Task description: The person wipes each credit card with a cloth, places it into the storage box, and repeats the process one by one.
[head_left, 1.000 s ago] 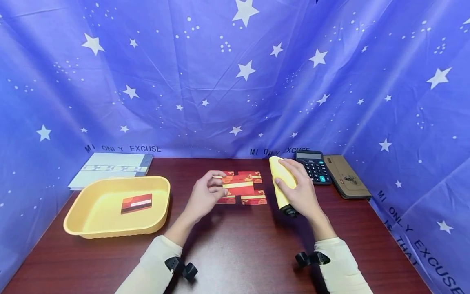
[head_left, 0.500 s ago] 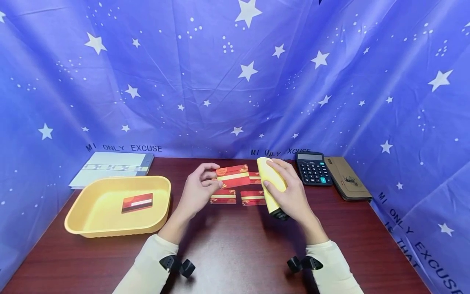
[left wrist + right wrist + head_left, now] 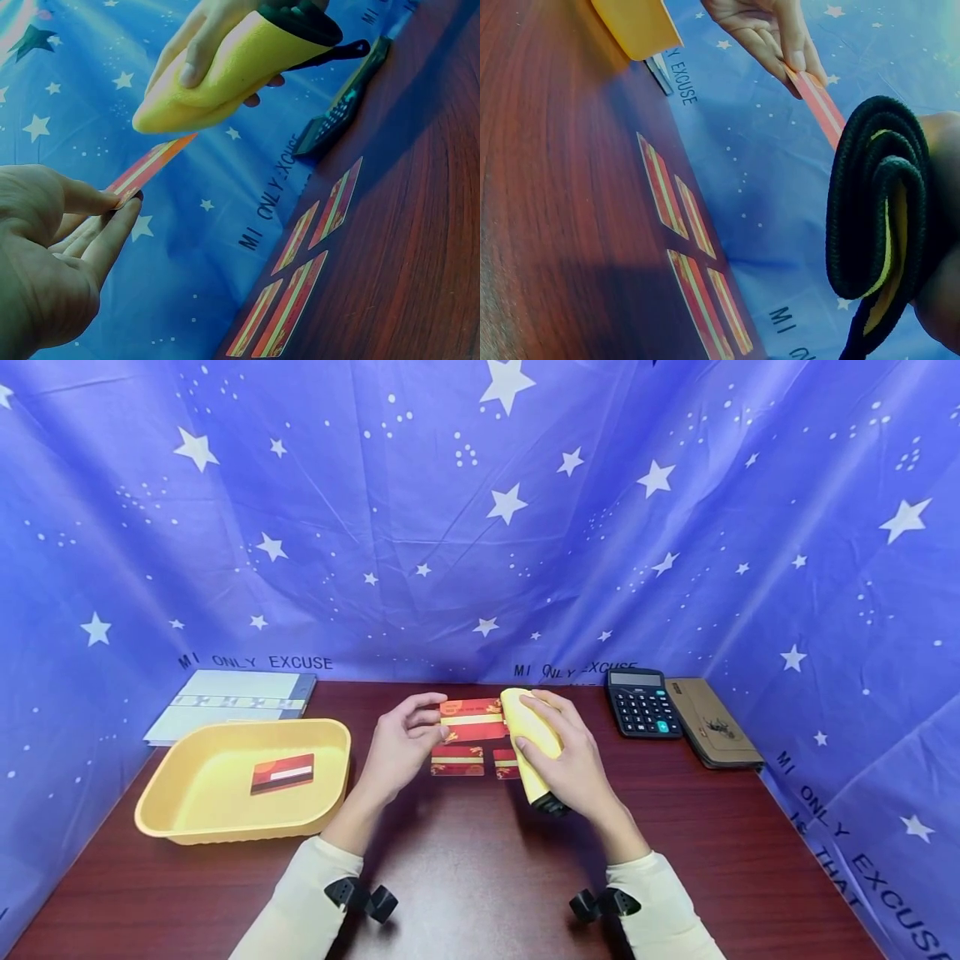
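Between thumb and fingers my left hand (image 3: pixel 401 743) pinches a red card (image 3: pixel 471 720) with a pale yellow stripe by its left end, above the table. My right hand (image 3: pixel 577 760) grips a folded yellow cloth (image 3: pixel 534 735) with black edging, its thumb lying across the near face. The cloth's end is right at the card's free end, overlapping it in the head view. In the left wrist view the card (image 3: pixel 154 166) reaches up to the cloth's lower side. Under the hands, several similar red cards (image 3: pixel 456 761) lie flat in two rows, partly hidden in the head view.
On the left stands a yellow plastic basin (image 3: pixel 337 785) with one red card (image 3: pixel 282 774) inside. Behind it lies a white-and-grey book (image 3: pixel 225 687). A black calculator (image 3: pixel 643 703) and a brown wallet-like case (image 3: pixel 712 727) sit at the back right, before the blue star-patterned curtain (image 3: pixel 420 510).
My left hand has raised the card off the other cards, slightly back to the left. My right hand has moved left with the cloth, bringing it to the card's right end.
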A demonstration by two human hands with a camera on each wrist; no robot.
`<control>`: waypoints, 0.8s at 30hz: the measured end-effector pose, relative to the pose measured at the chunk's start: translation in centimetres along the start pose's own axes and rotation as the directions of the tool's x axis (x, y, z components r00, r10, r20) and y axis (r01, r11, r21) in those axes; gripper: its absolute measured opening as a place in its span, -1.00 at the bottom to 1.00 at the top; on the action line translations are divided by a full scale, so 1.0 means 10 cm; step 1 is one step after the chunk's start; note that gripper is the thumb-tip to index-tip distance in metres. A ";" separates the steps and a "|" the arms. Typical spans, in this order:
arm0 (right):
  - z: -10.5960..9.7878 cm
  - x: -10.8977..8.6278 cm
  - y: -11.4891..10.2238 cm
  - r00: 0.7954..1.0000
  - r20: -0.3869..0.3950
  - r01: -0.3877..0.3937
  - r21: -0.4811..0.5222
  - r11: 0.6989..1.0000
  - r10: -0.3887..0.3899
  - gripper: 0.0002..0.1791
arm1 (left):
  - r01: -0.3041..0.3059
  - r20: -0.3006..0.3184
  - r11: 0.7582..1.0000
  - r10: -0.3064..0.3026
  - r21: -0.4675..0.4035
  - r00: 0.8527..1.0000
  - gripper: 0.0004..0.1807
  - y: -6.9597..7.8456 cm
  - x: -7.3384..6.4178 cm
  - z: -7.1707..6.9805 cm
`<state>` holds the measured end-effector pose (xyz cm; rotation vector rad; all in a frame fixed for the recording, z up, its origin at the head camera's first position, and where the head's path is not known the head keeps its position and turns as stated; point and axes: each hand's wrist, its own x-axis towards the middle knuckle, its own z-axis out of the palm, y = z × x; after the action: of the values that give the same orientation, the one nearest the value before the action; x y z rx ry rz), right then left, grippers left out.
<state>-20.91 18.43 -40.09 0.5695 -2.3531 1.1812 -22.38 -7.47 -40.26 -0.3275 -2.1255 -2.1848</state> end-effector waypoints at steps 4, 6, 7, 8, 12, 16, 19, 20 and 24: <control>0.05 0.00 -0.03 1.000 0.014 0.002 -0.002 1.000 -0.002 -0.36 | 0.000 0.002 1.000 0.000 -0.020 1.000 -0.51 0.00 0.00 0.01; 0.07 0.00 -0.04 1.000 0.018 0.006 -0.008 1.000 -0.006 -0.35 | -0.002 0.001 1.000 0.002 -0.022 1.000 -0.50 0.00 0.01 0.01; 0.08 0.00 -0.04 1.000 0.020 0.009 -0.010 1.000 -0.009 -0.35 | -0.003 -0.003 1.000 0.003 -0.022 1.000 -0.50 0.00 0.01 0.01; 0.09 0.01 -0.05 1.000 0.021 0.013 -0.012 1.000 -0.012 -0.35 | -0.005 -0.007 1.000 0.005 -0.022 1.000 -0.50 0.00 0.01 0.02; 0.13 0.02 -0.06 1.000 0.017 0.015 -0.017 1.000 -0.014 -0.35 | -0.009 -0.015 1.000 0.008 -0.026 1.000 -0.50 0.01 0.02 0.02; 0.16 0.03 -0.09 1.000 0.012 0.009 -0.014 1.000 -0.009 -0.35 | -0.004 -0.012 0.999 0.003 -0.054 1.000 -0.50 0.03 0.01 0.03; 0.18 0.03 -0.11 1.000 0.009 0.006 -0.009 1.000 -0.006 -0.35 | 0.001 -0.011 0.997 -0.002 -0.075 1.000 -0.50 0.03 0.01 0.04; 0.19 0.03 -0.12 1.000 0.008 0.005 -0.006 1.000 -0.005 -0.35 | 0.003 -0.011 0.997 -0.003 -0.076 1.000 -0.50 0.02 0.00 0.04; 0.22 0.02 -0.14 1.000 0.007 0.005 -0.001 1.000 -0.005 -0.34 | 0.000 -0.022 0.997 -0.002 -0.082 1.000 -0.50 0.01 -0.01 0.05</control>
<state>-20.78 15.85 -40.22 0.5796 -2.3563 1.1773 -22.20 -6.99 -40.13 -0.3069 -2.0290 -2.2702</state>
